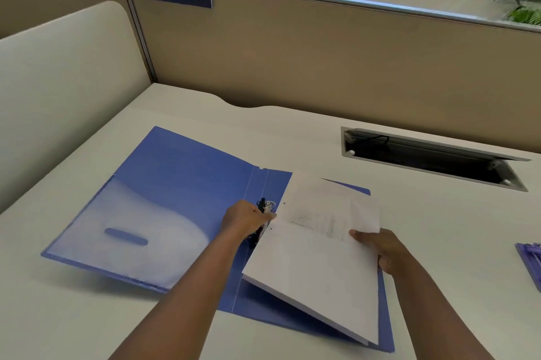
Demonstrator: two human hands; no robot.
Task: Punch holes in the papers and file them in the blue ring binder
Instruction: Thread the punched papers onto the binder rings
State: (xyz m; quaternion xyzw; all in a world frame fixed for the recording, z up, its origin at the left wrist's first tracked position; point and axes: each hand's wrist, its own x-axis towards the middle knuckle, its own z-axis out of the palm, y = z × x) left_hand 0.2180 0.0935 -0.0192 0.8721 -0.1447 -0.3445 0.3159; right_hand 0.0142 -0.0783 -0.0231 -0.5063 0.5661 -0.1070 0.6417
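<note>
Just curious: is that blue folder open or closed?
Open. The blue ring binder lies spread flat on the desk, rings exposed.

Stack of papers [316, 245] hides most of blue ring binder [164, 184] right cover and lower ring mechanism [268, 207]. Left hand [244, 220] fingertips hidden at rings. Print on paper blurred. Purple object [531, 263] cut off by right edge.

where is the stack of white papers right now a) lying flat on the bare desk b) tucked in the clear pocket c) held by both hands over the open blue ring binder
c: the left hand and right hand hold the stack of white punched papers tilted over the open blue ring binder, by its metal rings.
</note>
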